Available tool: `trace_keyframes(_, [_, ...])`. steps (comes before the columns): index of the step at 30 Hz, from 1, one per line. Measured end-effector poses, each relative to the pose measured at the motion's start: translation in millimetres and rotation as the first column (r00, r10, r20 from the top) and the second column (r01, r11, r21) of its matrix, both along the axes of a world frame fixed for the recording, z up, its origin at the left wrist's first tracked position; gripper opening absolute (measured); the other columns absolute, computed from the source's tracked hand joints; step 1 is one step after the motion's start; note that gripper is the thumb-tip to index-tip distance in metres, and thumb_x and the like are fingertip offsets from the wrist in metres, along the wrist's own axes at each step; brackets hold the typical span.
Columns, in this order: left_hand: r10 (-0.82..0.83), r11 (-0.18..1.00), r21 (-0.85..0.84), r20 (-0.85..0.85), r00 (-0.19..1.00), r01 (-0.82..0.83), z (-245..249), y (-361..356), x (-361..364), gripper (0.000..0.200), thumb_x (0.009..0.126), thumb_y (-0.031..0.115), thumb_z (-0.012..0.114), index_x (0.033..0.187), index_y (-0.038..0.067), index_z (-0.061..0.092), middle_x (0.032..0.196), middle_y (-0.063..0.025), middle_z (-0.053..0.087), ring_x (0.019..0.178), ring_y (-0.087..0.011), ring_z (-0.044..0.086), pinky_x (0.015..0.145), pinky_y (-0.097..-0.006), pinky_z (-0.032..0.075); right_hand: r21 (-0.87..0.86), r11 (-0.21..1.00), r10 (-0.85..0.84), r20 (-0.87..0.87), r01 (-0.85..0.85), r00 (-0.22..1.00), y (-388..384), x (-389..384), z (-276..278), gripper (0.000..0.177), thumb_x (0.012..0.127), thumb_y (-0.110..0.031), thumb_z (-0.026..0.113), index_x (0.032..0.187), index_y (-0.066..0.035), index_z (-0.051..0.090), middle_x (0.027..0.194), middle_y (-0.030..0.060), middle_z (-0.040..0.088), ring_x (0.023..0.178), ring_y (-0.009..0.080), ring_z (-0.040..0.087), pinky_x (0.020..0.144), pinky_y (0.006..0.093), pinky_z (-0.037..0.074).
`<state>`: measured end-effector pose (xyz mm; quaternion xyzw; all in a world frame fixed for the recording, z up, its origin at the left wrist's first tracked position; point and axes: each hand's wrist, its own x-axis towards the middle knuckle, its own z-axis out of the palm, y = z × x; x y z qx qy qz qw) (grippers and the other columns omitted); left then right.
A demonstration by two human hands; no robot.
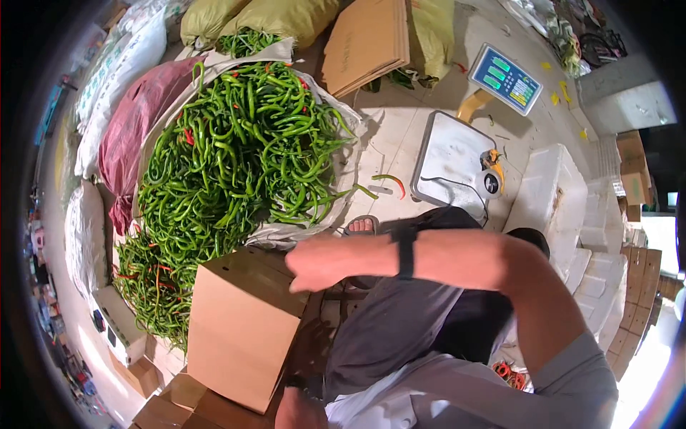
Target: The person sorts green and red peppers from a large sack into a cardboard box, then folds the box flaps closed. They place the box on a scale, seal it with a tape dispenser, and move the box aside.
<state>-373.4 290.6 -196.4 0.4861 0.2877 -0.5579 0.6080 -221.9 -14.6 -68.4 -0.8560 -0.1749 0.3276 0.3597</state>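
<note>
My right hand (311, 263), below a black wristband (405, 252), is over the upper right corner of a tan cardboard box (243, 332). Its fingers are curled in, and whether they grip anything is hidden. My left hand (311, 347) is in deep shadow beside the box's right side, with a dark band at the wrist; its fingers are too dark to make out. Beyond the box, a large heap of green chili peppers (236, 157), with a few red ones, spreads over an opened pale sack (350, 121).
A platform scale (450, 161) with a lit display (504, 79) stands at upper right. Flat cardboard (368, 43) leans by yellow-green sacks (282, 18). White foam boxes (547, 189) line the right. A maroon sack (146, 114) is left; a loose pepper (389, 180) lies on the floor.
</note>
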Motion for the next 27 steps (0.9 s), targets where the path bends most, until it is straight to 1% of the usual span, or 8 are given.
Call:
trace_keyframes(2, [0.023,0.998,-0.062,0.019,1.0,-0.021,-8,-33,19,0.045,0.1,0.032,0.051,0.136,0.006,0.051,0.135,-0.0126,0.056,0.124,-0.025,0.054,0.1,-0.0365,0.046,-0.09,0.994,-0.053,0.033,0.055,0.998,-44,-6,8,0.046,0.088,-0.038,0.066,0.09,0.007,0.065,0.081,0.0276,0.066,0.082,0.0447,0.066,0.072,0.0529,0.053])
trace_keyframes(6, [-0.105,0.991,-0.086,-0.085,0.991,0.097,-142,-29,14,0.047,0.099,0.038,0.051,0.13,0.002,0.056,0.13,-0.0141,0.06,0.119,-0.0252,0.058,0.098,-0.0362,0.047,-0.143,0.946,-0.288,0.029,0.289,0.957,-129,-38,28,0.047,0.091,-0.038,0.063,0.108,0.006,0.062,0.09,0.0279,0.067,0.09,0.0438,0.066,0.078,0.0505,0.05])
trace_keyframes(10, [-0.634,0.773,0.272,0.354,0.687,0.573,-202,-62,48,0.047,0.099,0.04,0.053,0.123,-0.001,0.06,0.119,-0.015,0.064,0.107,-0.0253,0.063,0.091,-0.037,0.05,0.004,0.828,-0.56,0.081,0.561,0.825,-181,-87,39,0.05,0.092,-0.035,0.064,0.121,0.005,0.06,0.103,0.0248,0.07,0.095,0.0371,0.068,0.082,0.0407,0.053])
trace_keyframes(14, [-0.222,0.972,0.039,0.487,0.845,0.233,-154,-124,70,0.035,0.098,0.031,0.055,0.11,-0.001,0.064,0.097,-0.0114,0.069,0.084,-0.0235,0.067,0.077,-0.0378,0.053,-0.108,0.829,-0.549,0.028,0.549,0.835,-203,-112,36,0.049,0.092,-0.033,0.064,0.123,0.005,0.059,0.104,0.0228,0.07,0.096,0.0351,0.069,0.085,0.04,0.052])
trace_keyframes(16, [-0.322,0.937,0.119,0.66,0.679,0.329,-97,-174,87,0.03,0.097,0.028,0.057,0.104,0.0,0.064,0.092,-0.0085,0.068,0.082,-0.0225,0.065,0.074,-0.0373,0.051,-0.077,0.823,-0.554,0.113,0.563,0.825,-202,-115,35,0.049,0.092,-0.032,0.064,0.125,0.004,0.058,0.108,0.0223,0.069,0.098,0.036,0.068,0.085,0.041,0.052])
trace_keyframes(19, [-0.179,0.969,0.218,0.31,0.934,0.114,-75,-226,104,0.024,0.095,0.021,0.057,0.099,-0.002,0.064,0.086,-0.0087,0.066,0.076,-0.0208,0.065,0.067,-0.0339,0.05,-0.207,0.849,-0.49,0.039,0.487,0.871,-210,-117,47,0.049,0.093,-0.031,0.063,0.127,0.003,0.057,0.114,0.0232,0.067,0.102,0.0383,0.066,0.087,0.0434,0.051])
trace_keyframes(24, [-0.373,0.877,0.465,0.507,0.777,0.118,-116,-256,143,0.019,0.09,0.016,0.055,0.096,0.0,0.064,0.083,-0.0078,0.066,0.065,-0.0183,0.063,0.054,-0.0308,0.047,-0.086,0.788,-0.553,0.338,0.61,0.762,-231,-131,56,0.043,0.092,-0.033,0.064,0.117,0.002,0.059,0.105,0.0243,0.067,0.099,0.0411,0.064,0.085,0.0482,0.051])
trace_keyframes(27, [-0.691,0.685,0.718,0.584,0.427,0.127,-121,-275,194,0.031,0.086,0.026,0.056,0.095,-0.001,0.068,0.081,-0.0181,0.069,0.073,-0.031,0.067,0.066,-0.0394,0.05,0.22,0.709,-0.634,0.615,0.67,0.469,-237,-145,82,0.042,0.09,-0.025,0.07,0.122,-0.001,0.058,0.107,0.0176,0.068,0.096,0.0336,0.068,0.082,0.0425,0.055])
